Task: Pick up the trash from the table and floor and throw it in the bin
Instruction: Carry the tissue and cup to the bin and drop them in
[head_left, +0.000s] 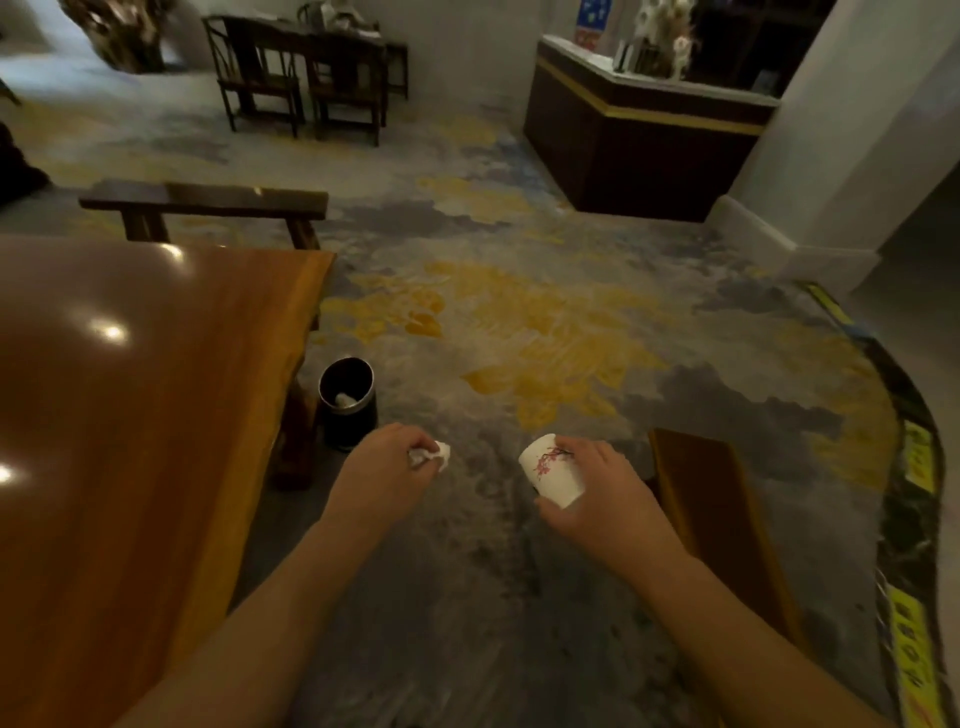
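Note:
My left hand (382, 467) is closed around a crumpled white tissue (431, 456), held above the carpet just right of the bin. The bin (347, 402) is a small dark cylinder on the floor beside the table's corner, with a bit of white trash inside it. My right hand (597, 480) grips a white paper cup (550, 470) printed with a red blossom branch; the cup is tilted, its mouth pointing up and left. Both hands hover over the floor, apart from each other.
A glossy orange-brown wooden table (130, 415) fills the left side. A wooden bench (717, 519) stands at my right, another dark bench (208, 200) beyond the table. Patterned grey-and-yellow carpet (519, 322) stretches ahead. A dark counter (639, 145) and chairs (306, 78) stand far back.

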